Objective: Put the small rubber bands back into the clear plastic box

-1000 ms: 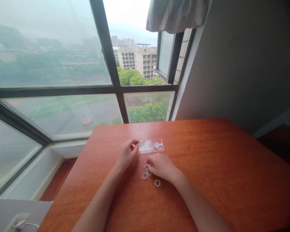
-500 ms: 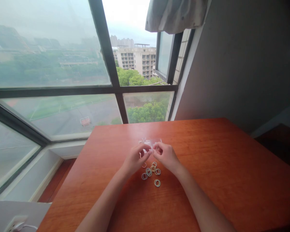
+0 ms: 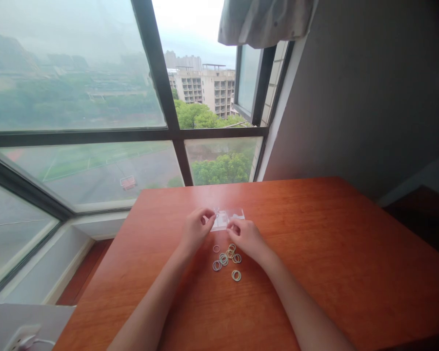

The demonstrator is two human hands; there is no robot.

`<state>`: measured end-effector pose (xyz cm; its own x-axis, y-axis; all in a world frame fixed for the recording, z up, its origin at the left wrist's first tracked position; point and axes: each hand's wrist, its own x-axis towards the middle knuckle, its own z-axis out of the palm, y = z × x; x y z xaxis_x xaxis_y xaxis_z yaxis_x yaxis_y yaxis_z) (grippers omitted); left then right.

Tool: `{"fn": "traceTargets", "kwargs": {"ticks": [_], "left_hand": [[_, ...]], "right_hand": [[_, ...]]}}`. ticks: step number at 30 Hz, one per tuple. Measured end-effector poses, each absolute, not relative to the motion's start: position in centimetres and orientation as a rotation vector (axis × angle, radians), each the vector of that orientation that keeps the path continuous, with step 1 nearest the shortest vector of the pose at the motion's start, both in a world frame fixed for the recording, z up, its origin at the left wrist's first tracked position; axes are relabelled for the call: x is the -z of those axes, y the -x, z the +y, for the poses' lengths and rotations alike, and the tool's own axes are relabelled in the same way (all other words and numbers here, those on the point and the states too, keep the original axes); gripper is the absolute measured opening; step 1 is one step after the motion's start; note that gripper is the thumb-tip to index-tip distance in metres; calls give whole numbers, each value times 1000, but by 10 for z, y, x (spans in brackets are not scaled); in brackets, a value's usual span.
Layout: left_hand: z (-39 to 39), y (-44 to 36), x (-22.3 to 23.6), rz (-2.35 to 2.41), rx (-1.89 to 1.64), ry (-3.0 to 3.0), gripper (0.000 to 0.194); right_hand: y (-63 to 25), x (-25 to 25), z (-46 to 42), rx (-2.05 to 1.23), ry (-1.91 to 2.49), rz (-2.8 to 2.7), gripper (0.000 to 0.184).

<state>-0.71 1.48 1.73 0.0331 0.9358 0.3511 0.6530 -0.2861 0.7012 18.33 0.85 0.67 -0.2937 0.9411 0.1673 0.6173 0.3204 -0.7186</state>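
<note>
A: OK, both our hands are at the clear plastic case (image 3: 229, 218) mid-worktop (image 3: 314, 253). Left hand (image 3: 194, 231) is curled, thumb & forefinger pinched at the case's left edge. Looks like there's a small ring in that pinch, too tiny to be sure.

B: And our right hand (image 3: 246, 236)?

A: Fingers bent, tips pressing on the near edge of the case, prob. to steady it so it doesn't slide on the smooth wood. It's not wrapped around anything.

B: The case itself?

A: Flat, thin, transparent, w/ what seem to be small compartments; contents are too small to read. It lies on the worktop, just beyond our fingertips, toward the window (image 3: 95, 146).

B: And the loose bits?

A: A cluster of small rings (image 3: 227, 258) just below our hands: thin round hoops, pale w/ a metallic glint. A few are overlapping, and one ring (image 3: 236, 275) is a bit apart, nearer us. They're flat on the wood, close by, we'd say for easy reach.

B: Surface?

A: Reddish-brown wood-grain worktop, matte sheen. There's a grey wall (image 3: 369, 97) to the right, and a curtain (image 3: 265, 22) is bunched up top.
</note>
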Motion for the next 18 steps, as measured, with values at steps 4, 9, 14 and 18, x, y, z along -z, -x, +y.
{"fn": "traceTargets", "kwargs": {"ticks": [4, 9, 14, 18], "left_hand": [[26, 5, -23, 1659, -1073, -2048, 13], [38, -2, -24, 1687, -1033, -2063, 12], [45, -1, -17, 1706, -996, -1987, 14], [41, 11, -16, 1717, -1020, -1901, 17]], "right_hand": [[-180, -5, 6, -745, 1404, -2109, 7], [-176, -11, -1, -756, 1390, -2186, 8], [-175, -12, -3, -751, 1390, -2246, 7], [-175, -12, -4, -740, 1404, -2260, 7]]}}
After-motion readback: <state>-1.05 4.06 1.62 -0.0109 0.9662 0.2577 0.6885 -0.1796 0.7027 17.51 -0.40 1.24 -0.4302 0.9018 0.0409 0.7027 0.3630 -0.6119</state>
